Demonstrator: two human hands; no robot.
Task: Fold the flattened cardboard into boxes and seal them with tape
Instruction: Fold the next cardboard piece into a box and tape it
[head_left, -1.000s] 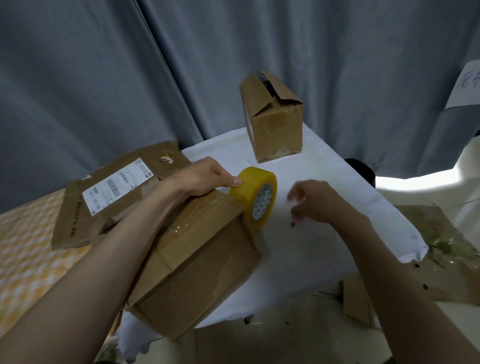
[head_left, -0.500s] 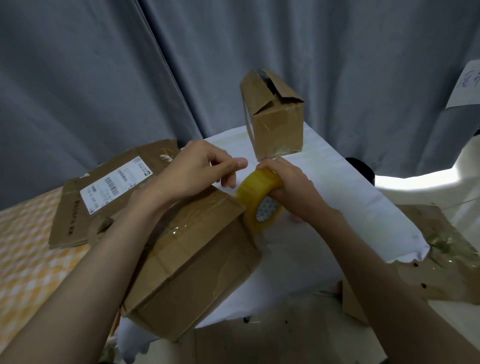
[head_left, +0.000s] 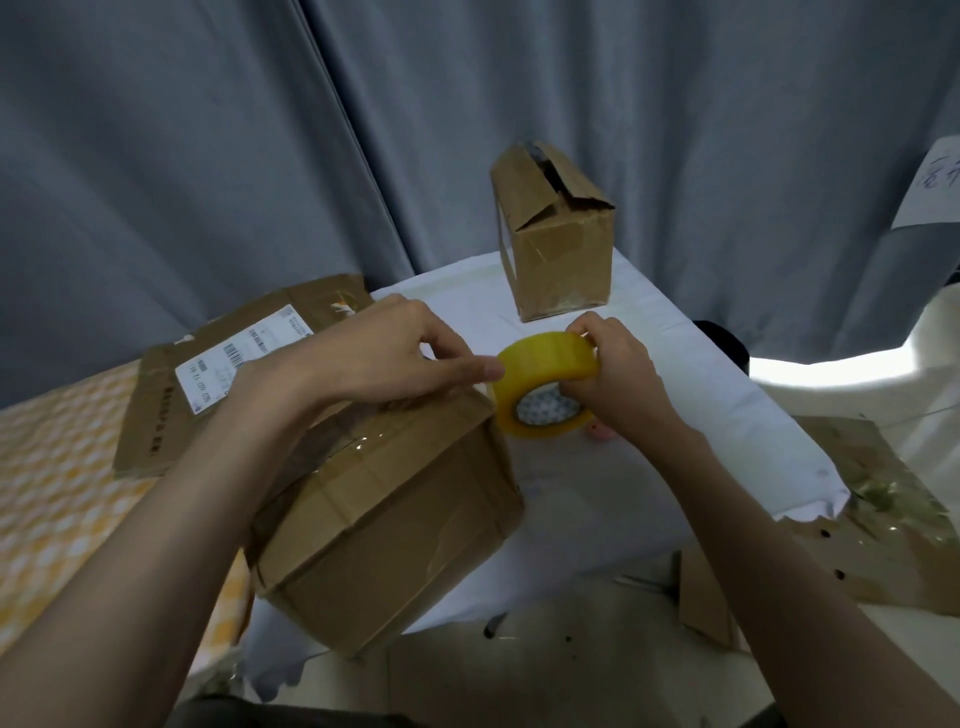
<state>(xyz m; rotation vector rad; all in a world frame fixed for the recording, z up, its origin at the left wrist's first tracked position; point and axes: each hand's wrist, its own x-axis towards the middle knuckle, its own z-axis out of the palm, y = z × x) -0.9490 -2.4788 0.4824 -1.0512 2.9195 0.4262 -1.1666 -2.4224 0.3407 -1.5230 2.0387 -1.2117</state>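
Right hand (head_left: 615, 376) grips yellow tape roll (head_left: 545, 384), hiding its far edge; left hand (head_left: 374, 358), fingers loosely extended, rests on taped cardboard box (head_left: 384, 519)

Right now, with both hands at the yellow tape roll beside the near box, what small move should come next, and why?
Probably draw the tape roll away to the right so a strip pulls out. The right hand grips the roll, the left hand rests on the near box with a fingertip at the roll, and the roll sits at the top edge of the box, whose top already carries glossy tape.
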